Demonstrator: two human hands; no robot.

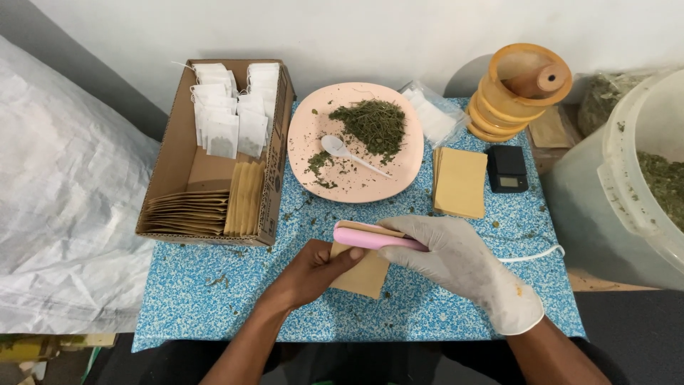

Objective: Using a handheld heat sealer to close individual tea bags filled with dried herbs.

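You are pinching a light, limp paper pouch (pixel 362 274) at its left edge with your bare left hand (pixel 313 271) over the desk (pixel 199 292), while your gloved right hand (pixel 456 260) is clamping the pink sealer (pixel 370 237) across its top.

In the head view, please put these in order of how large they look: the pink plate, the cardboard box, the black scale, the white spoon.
1. cardboard box
2. pink plate
3. white spoon
4. black scale
The spoon is longer, the scale is wider, so those two are unsure.
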